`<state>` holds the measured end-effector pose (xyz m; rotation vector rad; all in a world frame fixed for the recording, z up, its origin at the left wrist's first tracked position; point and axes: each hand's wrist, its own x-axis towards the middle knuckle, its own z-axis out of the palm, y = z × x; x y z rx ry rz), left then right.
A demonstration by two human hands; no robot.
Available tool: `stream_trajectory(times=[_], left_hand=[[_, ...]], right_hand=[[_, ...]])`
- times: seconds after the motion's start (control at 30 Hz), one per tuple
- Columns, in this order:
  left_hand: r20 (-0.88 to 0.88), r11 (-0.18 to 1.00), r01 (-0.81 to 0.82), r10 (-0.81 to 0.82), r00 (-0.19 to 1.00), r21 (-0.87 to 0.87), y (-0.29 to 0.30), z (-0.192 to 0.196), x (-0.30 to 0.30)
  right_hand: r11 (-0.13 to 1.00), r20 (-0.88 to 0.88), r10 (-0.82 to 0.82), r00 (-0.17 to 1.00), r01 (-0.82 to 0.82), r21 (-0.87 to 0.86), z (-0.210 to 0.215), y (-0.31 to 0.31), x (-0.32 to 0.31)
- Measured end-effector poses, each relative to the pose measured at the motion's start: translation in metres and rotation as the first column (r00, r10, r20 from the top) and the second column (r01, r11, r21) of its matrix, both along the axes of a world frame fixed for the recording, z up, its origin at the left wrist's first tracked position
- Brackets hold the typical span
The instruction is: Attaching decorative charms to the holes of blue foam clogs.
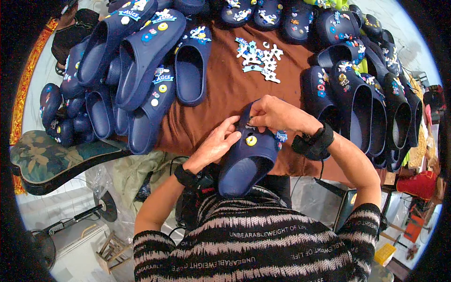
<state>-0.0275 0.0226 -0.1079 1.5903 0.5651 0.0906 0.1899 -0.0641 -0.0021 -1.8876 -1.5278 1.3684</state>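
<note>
A dark blue clog (259, 151) lies in front of me at the table's near edge, its toe pointing away and its open heel toward me. A yellow ring-shaped charm (252, 140) and a blue banner charm (281, 136) are on its upper. My left hand (213, 144) holds the clog's left side, with the thumb and fingers against its edge. Over the toe, my right hand (278, 115) is closed in a pinch on a small shoe charm, mostly hidden under the fingertips. Loose white and blue charms (260, 58) lie in a cluster beyond the clog.
Decorated dark blue clogs (150, 51) are piled on the left, and more clogs (359, 101) crowd the right side and far edge. A brown cloth (188, 124) covers the table. A camouflage-patterned padded seat (61, 152) stands at the left, a wooden stool (112, 252) on the floor.
</note>
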Motion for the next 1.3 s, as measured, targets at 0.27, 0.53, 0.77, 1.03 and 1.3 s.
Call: stream_trajectory(times=[0.27, 0.53, 0.77, 1.03, 1.3], left_hand=[[-0.133, 0.996, 0.027, -0.015, 0.991, 0.087, 0.004, 0.027, 0.015], [-0.189, 0.988, -0.032, 0.061, 0.98, 0.154, 0.002, 0.019, 0.019], [-0.176, 0.972, -0.026, 0.069, 0.982, 0.235, 0.0, 0.017, 0.018], [-0.117, 0.948, -0.023, 0.063, 0.991, 0.316, 0.0, 0.013, 0.015], [-0.109, 0.881, -0.061, 0.127, 0.986, 0.469, 0.002, 0.029, 0.012]], right_hand=[[0.989, 0.034, -0.117, 0.993, 0.113, 0.093, -0.004, -0.005, 0.017], [0.998, -0.075, -0.053, 0.996, 0.049, -0.048, 0.001, -0.007, 0.01], [0.99, -0.233, -0.053, 0.971, 0.021, -0.139, -0.005, -0.01, 0.007], [0.994, -0.096, 0.087, 0.992, -0.081, 0.068, -0.009, -0.011, 0.004], [0.997, -0.468, -0.053, 0.882, 0.072, 0.022, -0.007, -0.015, 0.019]])
